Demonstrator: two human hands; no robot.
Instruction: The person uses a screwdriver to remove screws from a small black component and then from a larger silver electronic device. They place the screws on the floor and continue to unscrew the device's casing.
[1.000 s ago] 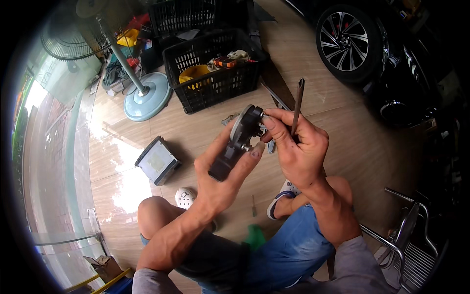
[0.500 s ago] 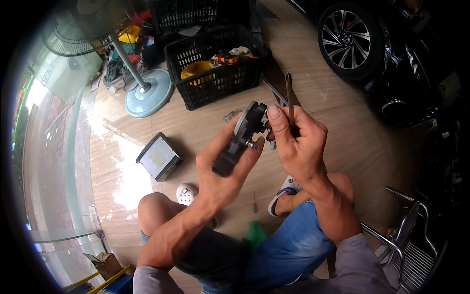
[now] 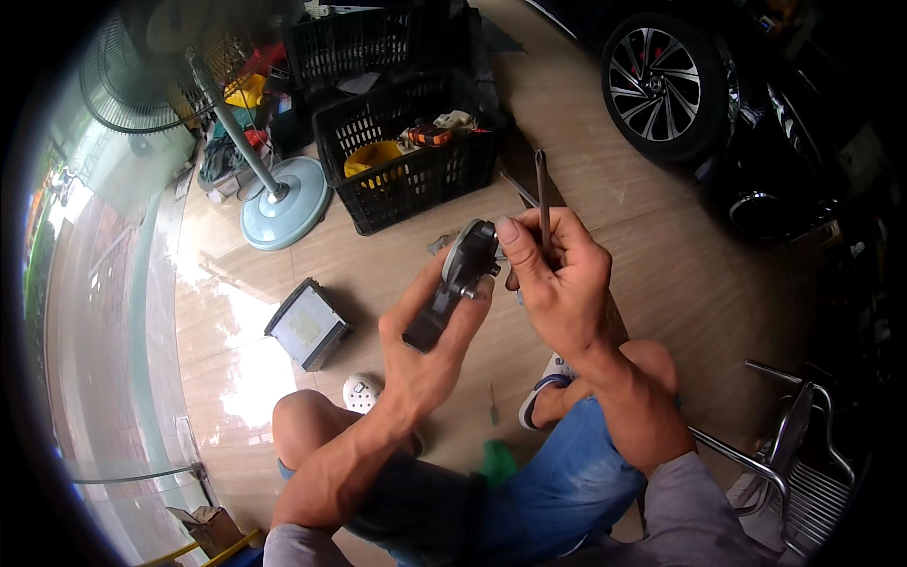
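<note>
My left hand (image 3: 419,361) is closed around a dark mechanical part (image 3: 436,319), which has a paler rounded edge and small metal studs on its right side. The part is held up tilted, its rounded end away from me. Close beside that end, my right hand (image 3: 570,283) is closed around a slim dark metal tool (image 3: 541,194) that points up and away. The right thumb and fingertips meet at the part's upper right edge; what they pinch there is too small to make out. Behind the hands, further metal pieces are mostly hidden.
A boxy device with a pale top (image 3: 307,323) lies on the tiled floor (image 3: 227,331). Beyond it stand a fan base (image 3: 286,208) and a black crate (image 3: 416,194). A car wheel (image 3: 654,87) is at far right, a metal chair (image 3: 803,472) at near right. A small screwdriver (image 3: 492,406) lies between my feet.
The whole view has shifted slightly. Both hands sit a little further left in it, with the part and the tool still in their grip.
</note>
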